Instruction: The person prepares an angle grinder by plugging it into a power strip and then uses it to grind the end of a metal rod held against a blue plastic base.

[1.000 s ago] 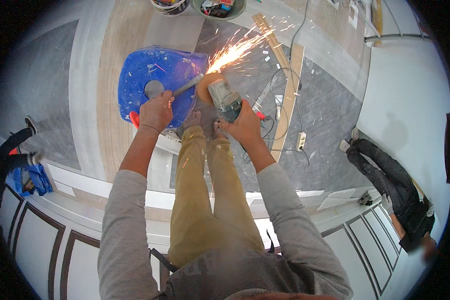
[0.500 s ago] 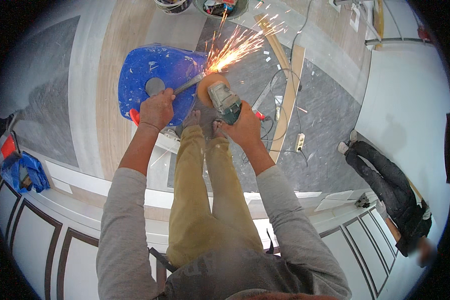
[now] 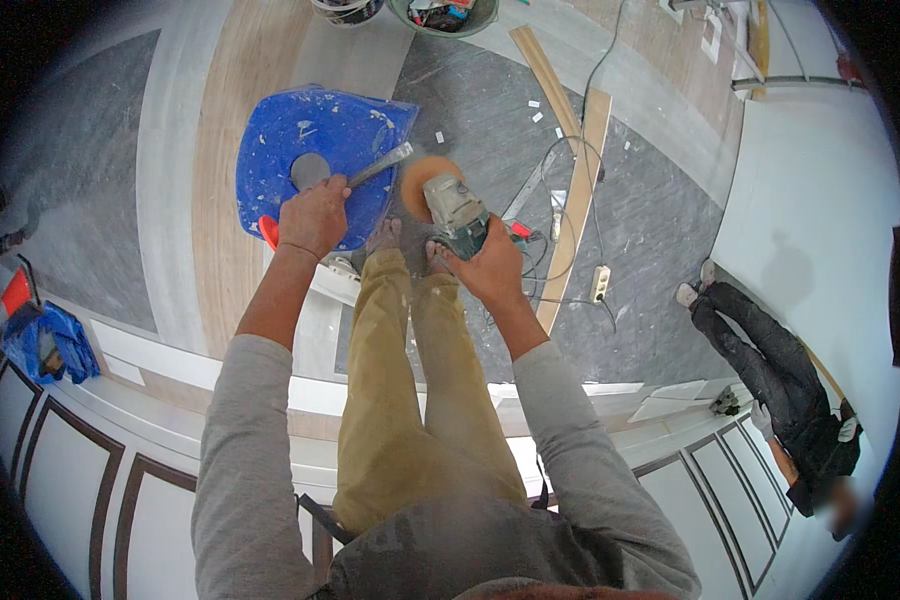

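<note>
My left hand [image 3: 315, 218] is closed around a metal chisel [image 3: 382, 165] with a flat, bright end, held over a paint-spotted blue plastic stool [image 3: 270, 130]. The chisel points up and to the right, past the middle of the stool. In my right hand [image 3: 492, 262] is an angle grinder [image 3: 457, 212], gripped by its body. Its orange-brown disc [image 3: 429, 188] stands a small gap away from the chisel's end, and no sparks show. A red piece [image 3: 269, 233] pokes out beside my left wrist.
Long wooden strips [image 3: 578, 215] lie to the right, with a cable and a white power strip [image 3: 600, 284]. A bucket [image 3: 348, 10] and a green tub of tools [image 3: 442, 18] stand at the far side. Another person [image 3: 770, 350] stands at the right wall.
The sparks have stopped. My right hand has drawn the grinder slightly right and down, so the disc has come off the chisel. My left hand stays nearly still.
</note>
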Demonstrator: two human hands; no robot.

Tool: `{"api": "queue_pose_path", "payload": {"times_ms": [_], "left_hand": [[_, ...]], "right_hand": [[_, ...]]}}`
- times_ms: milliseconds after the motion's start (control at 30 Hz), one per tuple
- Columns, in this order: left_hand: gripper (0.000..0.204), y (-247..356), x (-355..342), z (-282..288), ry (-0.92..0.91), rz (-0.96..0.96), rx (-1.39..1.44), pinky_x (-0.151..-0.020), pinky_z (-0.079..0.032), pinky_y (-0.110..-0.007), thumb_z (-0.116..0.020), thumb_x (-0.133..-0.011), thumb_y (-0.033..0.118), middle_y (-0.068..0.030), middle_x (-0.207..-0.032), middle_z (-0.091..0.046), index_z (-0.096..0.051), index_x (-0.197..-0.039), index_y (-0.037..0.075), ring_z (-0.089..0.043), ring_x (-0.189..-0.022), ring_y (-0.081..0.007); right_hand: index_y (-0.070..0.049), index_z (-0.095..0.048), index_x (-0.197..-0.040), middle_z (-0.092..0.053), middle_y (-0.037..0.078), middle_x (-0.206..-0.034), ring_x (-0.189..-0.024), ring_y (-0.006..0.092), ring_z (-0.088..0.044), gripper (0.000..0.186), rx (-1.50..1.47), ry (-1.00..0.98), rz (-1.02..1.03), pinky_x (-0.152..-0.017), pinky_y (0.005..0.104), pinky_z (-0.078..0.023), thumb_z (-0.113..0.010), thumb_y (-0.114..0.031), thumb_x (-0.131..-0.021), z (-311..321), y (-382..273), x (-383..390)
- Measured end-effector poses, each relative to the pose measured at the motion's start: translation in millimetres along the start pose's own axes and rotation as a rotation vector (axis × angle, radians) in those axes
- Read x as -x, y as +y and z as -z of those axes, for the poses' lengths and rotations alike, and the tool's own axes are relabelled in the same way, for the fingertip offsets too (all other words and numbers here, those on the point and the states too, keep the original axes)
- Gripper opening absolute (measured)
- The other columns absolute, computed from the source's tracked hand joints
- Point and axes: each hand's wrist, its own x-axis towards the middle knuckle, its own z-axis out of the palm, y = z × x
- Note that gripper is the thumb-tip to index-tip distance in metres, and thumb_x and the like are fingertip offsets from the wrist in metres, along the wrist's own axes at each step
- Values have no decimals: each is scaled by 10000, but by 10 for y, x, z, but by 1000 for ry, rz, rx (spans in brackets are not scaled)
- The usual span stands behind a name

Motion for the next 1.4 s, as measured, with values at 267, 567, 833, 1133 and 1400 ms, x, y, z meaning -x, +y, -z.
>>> {"api": "queue_pose_path", "payload": {"times_ms": [267, 567, 833, 1133, 1400], "left_hand": [[186, -23, 4, -10, 20, -10, 3, -691, -538, -506, -469, -980, 261, -153, -939, -678, -553, -1020, 101, -675, -842, -382], [186, -23, -6, 9, -10, 6, 4, -706, -532, -506, -460, -981, 268, -157, -959, -676, -559, -1025, 117, -670, -859, -386], [175, -77, -12, -49, 15, -23, 27, -714, -538, -498, -467, -981, 259, -159, -960, -677, -560, -1016, 115, -674, -854, -383], [181, 62, -10, 114, -68, 44, -25, -702, -537, -506, -468, -982, 267, -151, -961, -681, -564, -1018, 117, -676, -843, -386], [171, -10, 8, 16, 18, -6, 16, -688, -533, -512, -468, -979, 263, -148, -959, -676, -559, -1021, 125, -671, -827, -395]], "right_hand": [[27, -443, -1260, -610, 255, -1135, -1058, 423, -607, 770, -79, -4, -1, -889, 481, -489, -808, -281, -655, 20, -73, -34], [28, -438, -1264, -612, 253, -1106, -1050, 425, -605, 781, -82, -24, -13, -887, 481, -483, -815, -287, -656, -14, -149, -97], [18, -461, -1257, -616, 244, -1124, -1052, 417, -610, 771, -70, 3, -32, -898, 476, -485, -824, -270, -641, -71, -71, -80], [27, -446, -1280, -616, 252, -1123, -1033, 423, -620, 803, -66, 13, -56, -883, 476, -495, -821, -284, -642, -1, -38, -63], [19, -451, -1267, -616, 241, -1106, -1028, 420, -617, 753, -65, 1, 10, -872, 475, -495, -804, -256, -662, -10, -114, -117]]}}
